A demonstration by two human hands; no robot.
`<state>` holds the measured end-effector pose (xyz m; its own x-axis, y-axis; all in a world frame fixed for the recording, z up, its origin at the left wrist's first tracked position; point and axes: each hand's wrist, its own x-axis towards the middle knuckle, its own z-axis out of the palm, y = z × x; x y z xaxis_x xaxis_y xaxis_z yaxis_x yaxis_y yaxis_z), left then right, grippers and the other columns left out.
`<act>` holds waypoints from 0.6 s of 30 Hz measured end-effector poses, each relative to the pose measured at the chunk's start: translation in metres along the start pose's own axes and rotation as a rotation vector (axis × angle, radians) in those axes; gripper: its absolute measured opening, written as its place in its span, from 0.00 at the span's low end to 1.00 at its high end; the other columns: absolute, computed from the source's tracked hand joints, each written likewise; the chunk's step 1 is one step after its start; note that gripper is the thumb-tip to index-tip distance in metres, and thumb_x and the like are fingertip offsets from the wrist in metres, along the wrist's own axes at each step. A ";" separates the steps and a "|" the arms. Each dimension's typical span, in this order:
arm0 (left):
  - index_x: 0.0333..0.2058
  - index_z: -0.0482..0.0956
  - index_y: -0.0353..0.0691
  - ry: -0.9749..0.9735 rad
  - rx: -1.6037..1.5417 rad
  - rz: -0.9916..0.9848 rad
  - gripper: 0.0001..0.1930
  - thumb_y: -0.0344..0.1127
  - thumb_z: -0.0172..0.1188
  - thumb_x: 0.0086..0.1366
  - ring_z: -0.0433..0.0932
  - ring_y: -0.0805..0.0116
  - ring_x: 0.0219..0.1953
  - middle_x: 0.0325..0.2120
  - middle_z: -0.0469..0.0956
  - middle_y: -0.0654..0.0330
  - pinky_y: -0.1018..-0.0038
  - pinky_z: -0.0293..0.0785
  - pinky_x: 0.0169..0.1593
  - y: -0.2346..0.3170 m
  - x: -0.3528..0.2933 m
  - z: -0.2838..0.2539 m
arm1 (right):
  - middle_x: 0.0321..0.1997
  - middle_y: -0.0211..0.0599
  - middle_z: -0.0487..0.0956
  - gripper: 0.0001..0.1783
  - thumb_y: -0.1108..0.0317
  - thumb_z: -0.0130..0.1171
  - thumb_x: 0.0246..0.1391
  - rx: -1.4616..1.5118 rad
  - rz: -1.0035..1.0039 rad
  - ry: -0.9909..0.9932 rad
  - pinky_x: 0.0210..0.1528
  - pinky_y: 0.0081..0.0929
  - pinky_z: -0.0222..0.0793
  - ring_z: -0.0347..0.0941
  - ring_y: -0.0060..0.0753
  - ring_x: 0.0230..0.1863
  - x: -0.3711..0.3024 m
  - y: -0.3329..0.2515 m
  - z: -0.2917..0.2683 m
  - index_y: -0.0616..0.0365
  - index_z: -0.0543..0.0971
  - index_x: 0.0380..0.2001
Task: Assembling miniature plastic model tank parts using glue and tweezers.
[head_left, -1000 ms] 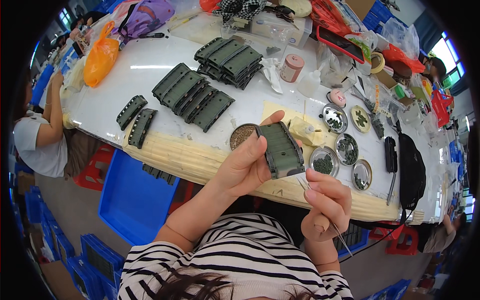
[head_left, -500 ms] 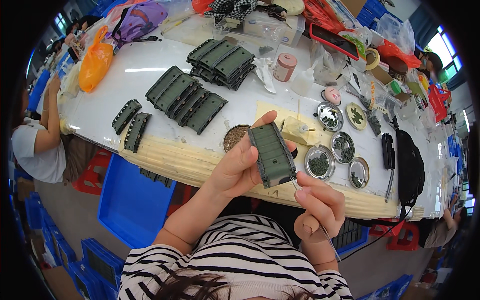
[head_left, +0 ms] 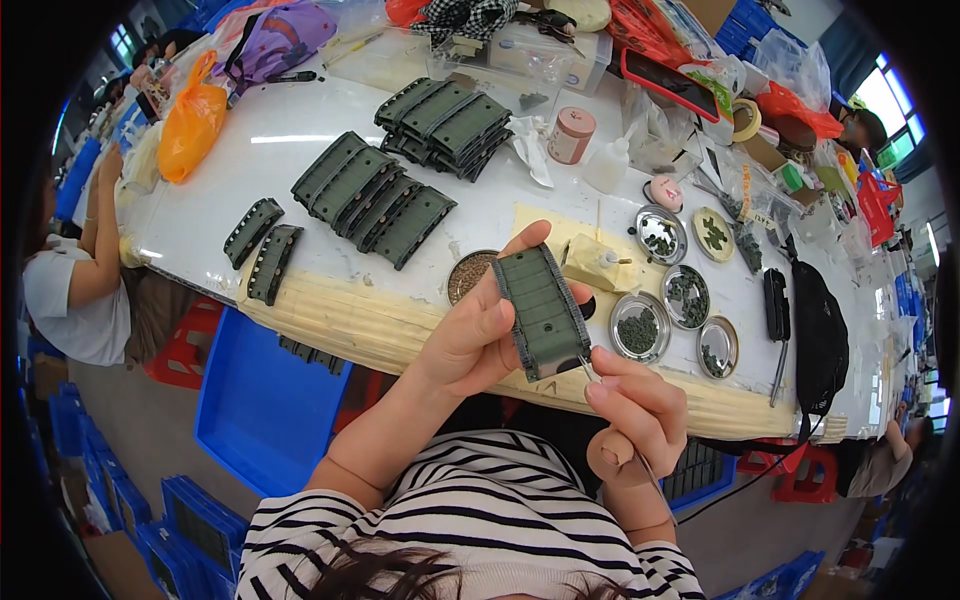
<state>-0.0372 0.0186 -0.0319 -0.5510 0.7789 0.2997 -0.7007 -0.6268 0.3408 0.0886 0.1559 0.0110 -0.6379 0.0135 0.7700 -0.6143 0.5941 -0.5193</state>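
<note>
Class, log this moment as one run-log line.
left hand: holds green ribbed panel | right hand: thin metal tool at panel's lower edge | white table: more panels stacked

One green ribbed panel held; five round metal dishes; two loose green strips; one orange bag.

Bright daylight, glare on white table, fisheye bending, dark vignetted corners
</note>
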 end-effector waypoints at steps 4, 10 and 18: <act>0.66 0.46 0.50 0.011 -0.010 -0.004 0.42 0.41 0.64 0.61 0.73 0.60 0.53 0.52 0.68 0.42 0.67 0.74 0.55 0.000 -0.001 0.000 | 0.38 0.41 0.74 0.22 0.56 0.60 0.51 0.012 0.006 -0.014 0.46 0.32 0.76 0.77 0.48 0.47 0.002 0.001 -0.001 0.65 0.80 0.42; 0.66 0.46 0.49 0.006 -0.039 -0.022 0.41 0.41 0.64 0.61 0.73 0.60 0.53 0.52 0.68 0.42 0.67 0.74 0.55 0.000 -0.002 -0.002 | 0.37 0.40 0.75 0.20 0.60 0.62 0.50 0.041 -0.038 -0.072 0.43 0.31 0.77 0.78 0.47 0.45 0.009 0.002 -0.005 0.66 0.80 0.40; 0.65 0.48 0.49 0.010 -0.038 -0.028 0.40 0.40 0.64 0.61 0.73 0.60 0.54 0.52 0.69 0.43 0.67 0.74 0.55 -0.001 -0.001 -0.002 | 0.36 0.39 0.76 0.19 0.62 0.63 0.47 0.034 -0.054 -0.053 0.41 0.30 0.78 0.79 0.46 0.43 0.008 0.006 -0.005 0.66 0.81 0.38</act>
<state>-0.0367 0.0184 -0.0349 -0.5350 0.7967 0.2812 -0.7328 -0.6033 0.3147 0.0823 0.1632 0.0156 -0.6270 -0.0610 0.7766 -0.6629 0.5653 -0.4908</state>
